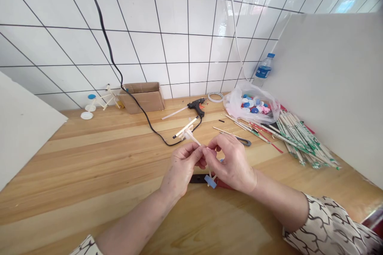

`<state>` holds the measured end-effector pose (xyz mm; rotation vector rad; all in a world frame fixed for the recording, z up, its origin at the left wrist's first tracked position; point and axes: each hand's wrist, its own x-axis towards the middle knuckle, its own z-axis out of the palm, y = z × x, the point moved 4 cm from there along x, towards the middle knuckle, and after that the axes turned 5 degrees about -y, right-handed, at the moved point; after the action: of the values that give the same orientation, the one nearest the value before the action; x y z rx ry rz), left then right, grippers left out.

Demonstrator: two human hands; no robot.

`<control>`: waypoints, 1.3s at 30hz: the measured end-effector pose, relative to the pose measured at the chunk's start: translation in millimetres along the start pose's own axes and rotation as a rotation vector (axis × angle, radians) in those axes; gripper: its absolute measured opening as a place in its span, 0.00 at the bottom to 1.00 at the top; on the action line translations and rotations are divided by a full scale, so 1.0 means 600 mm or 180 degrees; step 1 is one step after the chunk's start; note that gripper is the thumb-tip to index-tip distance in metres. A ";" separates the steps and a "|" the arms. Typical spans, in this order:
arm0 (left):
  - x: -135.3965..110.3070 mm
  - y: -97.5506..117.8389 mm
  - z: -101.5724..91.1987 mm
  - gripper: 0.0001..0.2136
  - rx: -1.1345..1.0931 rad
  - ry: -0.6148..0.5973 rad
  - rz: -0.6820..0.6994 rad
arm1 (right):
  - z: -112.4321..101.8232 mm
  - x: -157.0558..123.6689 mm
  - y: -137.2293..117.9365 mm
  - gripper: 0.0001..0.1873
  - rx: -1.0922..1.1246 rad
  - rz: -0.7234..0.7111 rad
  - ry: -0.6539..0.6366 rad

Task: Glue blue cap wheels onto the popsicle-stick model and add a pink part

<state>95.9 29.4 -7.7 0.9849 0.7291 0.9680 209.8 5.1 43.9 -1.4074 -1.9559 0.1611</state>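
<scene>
Near the middle of the tabletop [89,191], the left hand [179,169] and right hand [231,163] are closed in a tight pinch, fingertips meeting on a thin wooden stick [194,139], with a blue bottle cap [210,181] showing just below them. A wooden stick frame [186,130] lies just ahead, near a black glue gun [197,107].

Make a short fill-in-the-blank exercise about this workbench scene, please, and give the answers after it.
1. The left hand and right hand hold a small wooden assembly with a ____ piece at its lower end.
2. The plastic bag is full of bottle ____.
3. The black tool behind the hands is a hot ____ gun.
4. The cardboard box stands to the ____ of the bag.

Answers: blue; caps; glue; left.
</scene>
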 end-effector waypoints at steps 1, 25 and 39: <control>0.002 0.000 -0.003 0.10 0.0005 0.0011 -0.0006 | -0.003 0.002 0.004 0.08 0.0254 0.0197 -0.0096; 0.010 0.018 -0.011 0.09 0.0139 -0.0154 -0.0071 | 0.028 0.000 0.034 0.12 0.2877 0.2012 -0.1109; 0.043 0.012 -0.042 0.09 0.0142 0.0491 -0.0013 | 0.035 0.026 0.055 0.14 0.2227 0.1316 -0.0729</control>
<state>82.4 63.4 -13.1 0.9543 0.8843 1.0360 220.4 38.3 19.6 -1.3110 -1.5083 1.1211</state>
